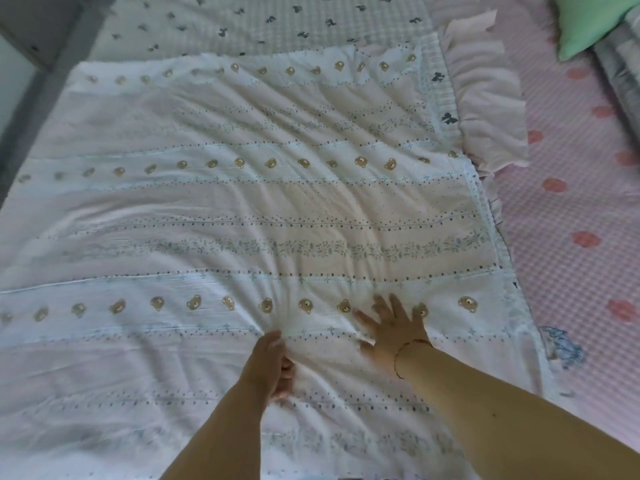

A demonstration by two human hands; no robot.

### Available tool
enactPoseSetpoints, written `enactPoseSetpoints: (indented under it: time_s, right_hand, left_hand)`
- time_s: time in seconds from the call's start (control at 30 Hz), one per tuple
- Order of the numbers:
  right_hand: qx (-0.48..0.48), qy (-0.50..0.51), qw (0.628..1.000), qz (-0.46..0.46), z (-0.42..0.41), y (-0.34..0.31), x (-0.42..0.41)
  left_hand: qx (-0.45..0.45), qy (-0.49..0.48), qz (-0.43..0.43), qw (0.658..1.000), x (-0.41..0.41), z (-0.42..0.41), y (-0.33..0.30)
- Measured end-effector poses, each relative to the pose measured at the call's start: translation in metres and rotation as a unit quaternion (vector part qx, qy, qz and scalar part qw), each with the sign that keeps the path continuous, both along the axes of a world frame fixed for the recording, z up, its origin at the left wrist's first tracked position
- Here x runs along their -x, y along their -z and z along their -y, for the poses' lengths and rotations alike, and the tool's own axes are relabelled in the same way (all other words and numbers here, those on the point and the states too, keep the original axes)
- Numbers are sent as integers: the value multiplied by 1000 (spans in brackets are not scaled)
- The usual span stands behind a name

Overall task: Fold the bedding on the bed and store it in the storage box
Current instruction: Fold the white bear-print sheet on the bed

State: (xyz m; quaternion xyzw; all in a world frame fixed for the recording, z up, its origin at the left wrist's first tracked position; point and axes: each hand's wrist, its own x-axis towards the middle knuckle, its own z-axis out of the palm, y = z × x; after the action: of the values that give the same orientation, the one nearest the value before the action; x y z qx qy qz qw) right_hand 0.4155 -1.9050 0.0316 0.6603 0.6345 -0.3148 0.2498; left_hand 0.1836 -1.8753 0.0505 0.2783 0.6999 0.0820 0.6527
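White bear-print quilt (242, 202) is lying spread under my hands.
My left hand (273, 367) is gripping a bunch of it; my right hand (391, 327) is pressing flat, fingers spread.

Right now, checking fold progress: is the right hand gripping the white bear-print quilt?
No: the right hand lies flat with spread fingers on the white bear-print quilt.

Both my forearms are bare, with no sleeve showing anywhere up to the frame's edge. Around the wrist of my right hand (389, 332) I wear one thin, dark string bracelet (398, 358). My left hand (272, 367) wears nothing.
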Motion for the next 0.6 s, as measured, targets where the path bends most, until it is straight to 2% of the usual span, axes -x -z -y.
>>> enactPoseSetpoints:
  time_s: [0.13, 0.43, 0.53, 0.6]
  right_hand:
    - [40, 15, 999, -22, 40, -15, 14]
    - [61, 60, 996, -7, 68, -34, 59]
    - [-7, 101, 994, -30, 71, -37, 80]
    - [-56, 93, 993, -50, 72, -38, 104]
  left_hand:
    - [55, 45, -92, 993, 27, 55, -30]
    - [7, -24, -67, 997, 81, 100, -48]
    - [-16, -46, -43, 998, 101, 103, -53]
    - [-29, -49, -32, 998, 121, 108, -57]
